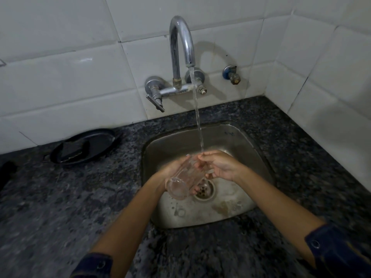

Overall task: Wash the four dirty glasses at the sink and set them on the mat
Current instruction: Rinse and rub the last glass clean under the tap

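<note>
The left hand [170, 169] grips a clear glass [184, 179], tilted on its side over the sink [236, 137] above the drain [203, 190]. The right hand [218, 167] rests loosely curled on its far end under the tap's stream [198, 125]. Wet glass is slippery: a loose grip could likely drop it onto the steel and crack it. No mat or other glasses are in view.

A dark round plate [84, 146] lies on the speckled granite desk [60, 197], below white wall tiles [60, 77]
</note>
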